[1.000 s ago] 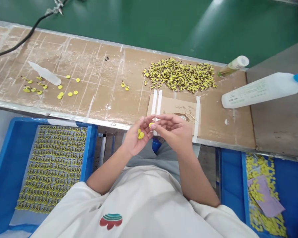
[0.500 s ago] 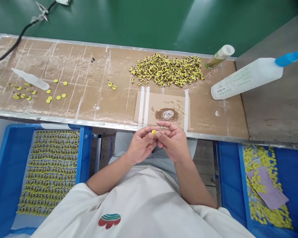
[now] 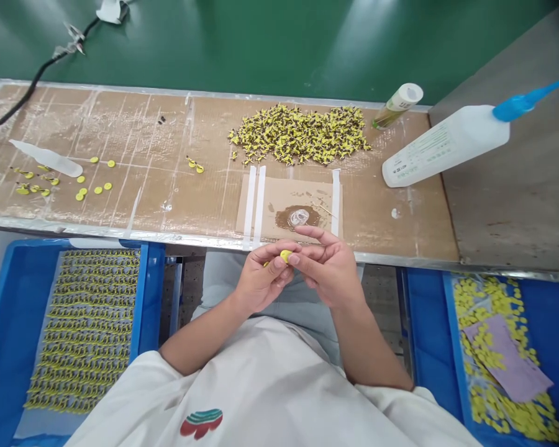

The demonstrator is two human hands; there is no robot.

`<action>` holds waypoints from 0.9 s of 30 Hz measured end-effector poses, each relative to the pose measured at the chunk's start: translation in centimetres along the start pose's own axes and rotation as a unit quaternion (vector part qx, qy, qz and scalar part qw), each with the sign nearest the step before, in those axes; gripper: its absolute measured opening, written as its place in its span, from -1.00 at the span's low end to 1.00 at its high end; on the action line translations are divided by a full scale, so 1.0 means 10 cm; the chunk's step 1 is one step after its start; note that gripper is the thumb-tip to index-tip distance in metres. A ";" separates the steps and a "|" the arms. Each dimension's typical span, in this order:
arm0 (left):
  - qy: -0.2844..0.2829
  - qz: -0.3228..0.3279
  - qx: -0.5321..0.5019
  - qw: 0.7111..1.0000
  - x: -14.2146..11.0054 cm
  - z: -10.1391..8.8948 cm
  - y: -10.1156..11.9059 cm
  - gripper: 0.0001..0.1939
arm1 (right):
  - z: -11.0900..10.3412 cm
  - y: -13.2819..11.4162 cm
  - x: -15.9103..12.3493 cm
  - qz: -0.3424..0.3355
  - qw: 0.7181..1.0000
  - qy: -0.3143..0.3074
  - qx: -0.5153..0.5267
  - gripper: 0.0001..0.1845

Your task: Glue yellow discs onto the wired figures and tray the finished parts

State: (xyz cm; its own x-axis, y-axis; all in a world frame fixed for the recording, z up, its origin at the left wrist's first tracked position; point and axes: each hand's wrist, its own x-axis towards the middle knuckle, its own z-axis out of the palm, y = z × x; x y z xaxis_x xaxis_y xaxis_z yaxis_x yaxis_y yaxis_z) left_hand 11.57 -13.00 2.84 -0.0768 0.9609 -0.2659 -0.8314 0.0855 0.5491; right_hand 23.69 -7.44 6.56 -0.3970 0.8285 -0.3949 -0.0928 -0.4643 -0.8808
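Observation:
Just beyond the front edge of the workbench, my two hands meet over my lap. My left hand (image 3: 259, 277) pinches a small round yellow disc (image 3: 285, 256) between thumb and forefinger, and a bit of yellow also shows by its curled fingers. The thumb and forefinger of my right hand (image 3: 334, 272) close at the right side of the disc, with another finger stretched out; anything in that pinch is hidden. Ahead lies a cardboard piece (image 3: 284, 192) with a wet patch of clear glue (image 3: 299, 216) and a thin stick (image 3: 325, 210).
Behind the cardboard is a heap of tiny yellow-and-dark pieces (image 3: 302, 135). A glue bottle (image 3: 442, 149) and clear tube (image 3: 397, 104) are at right. Loose discs (image 3: 97, 190) lie left. Blue bins flank me: one with rowed pieces (image 3: 86, 329), one with yellow discs (image 3: 484, 347).
The whole view has shifted slightly, with bench items now further left. My hands stay together at the yellow disc, and one right finger stretches out a little more.

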 end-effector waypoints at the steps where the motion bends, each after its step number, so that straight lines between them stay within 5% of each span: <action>1: 0.009 0.002 -0.007 1.000 0.02 0.01 0.01 -0.73 | -0.03 -0.02 0.02 -0.018 1.000 0.003 -0.024 -0.32; 4: 0.042 0.016 -0.031 0.999 0.07 0.01 0.07 -0.73 | -0.23 -0.10 0.25 -0.137 0.978 0.077 -0.135 -0.49; 7: 0.080 0.032 -0.046 0.995 0.11 -0.01 0.16 -0.71 | -0.60 -0.22 0.76 -0.281 0.888 0.221 -0.289 -0.57; 10: 0.118 0.042 -0.053 0.991 0.16 -0.06 0.25 -0.73 | -1.01 -0.34 1.37 -0.296 0.798 0.263 -0.455 -0.61; 13: 0.150 0.045 -0.051 0.986 0.22 -0.09 0.32 -0.78 | -1.29 -0.43 1.84 -0.300 0.742 0.263 -0.539 -0.64; 18: 0.156 0.059 -0.060 0.984 0.29 -0.16 0.41 -0.80 | -1.46 -0.45 2.16 -0.273 0.716 0.225 -0.602 -0.71; 27: 0.161 0.053 -0.079 0.982 0.46 -0.22 0.50 -0.82 | -1.47 -0.52 2.04 -0.264 0.642 0.237 -0.680 -0.66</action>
State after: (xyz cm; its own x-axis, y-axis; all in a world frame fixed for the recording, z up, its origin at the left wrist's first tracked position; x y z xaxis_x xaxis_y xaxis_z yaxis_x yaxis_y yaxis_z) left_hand 5.90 -8.75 2.62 -0.3161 0.8267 -0.4655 -0.8826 -0.0763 0.4639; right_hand 29.52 16.52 -0.75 -0.2854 0.9095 0.3022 0.9103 0.3558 -0.2115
